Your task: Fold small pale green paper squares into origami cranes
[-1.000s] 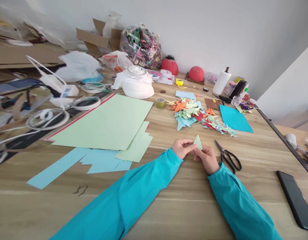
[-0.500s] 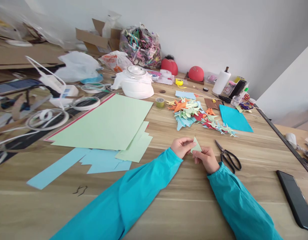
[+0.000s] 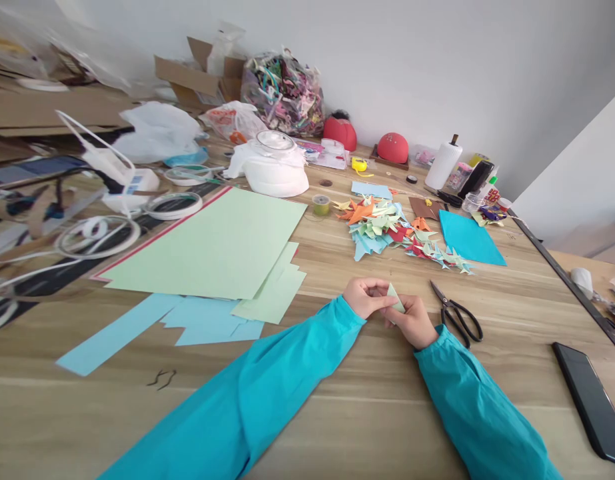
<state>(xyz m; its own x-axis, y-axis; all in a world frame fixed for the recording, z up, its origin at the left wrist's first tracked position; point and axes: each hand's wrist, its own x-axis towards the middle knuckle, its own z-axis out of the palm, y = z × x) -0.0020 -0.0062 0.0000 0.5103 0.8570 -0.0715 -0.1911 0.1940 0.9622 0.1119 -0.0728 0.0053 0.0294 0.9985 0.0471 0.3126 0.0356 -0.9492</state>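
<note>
A small folded piece of pale green paper (image 3: 395, 297) is pinched between my two hands, just above the table. My left hand (image 3: 363, 297) grips it from the left, thumb and fingers closed together. From the right, my right hand (image 3: 414, 320) pinches its lower part, and the fingers cover much of the paper. Black-handled scissors (image 3: 457, 313) lie just right of my right hand, blades pointing away. Beyond my hands is a pile of folded paper cranes (image 3: 382, 227) in green, blue, orange and red.
Large green sheets (image 3: 212, 247) lie on the left, with blue paper strips (image 3: 120, 333) below them. A turquoise sheet (image 3: 471, 237) is at the back right, a black phone (image 3: 590, 400) at the right front. Cable coils (image 3: 94, 237), bags and a cardboard box (image 3: 190, 73) crowd the back left.
My fingers have drawn closer together over the green paper, and less of it shows now. The paper sits slightly lower. The view has shifted very little.
</note>
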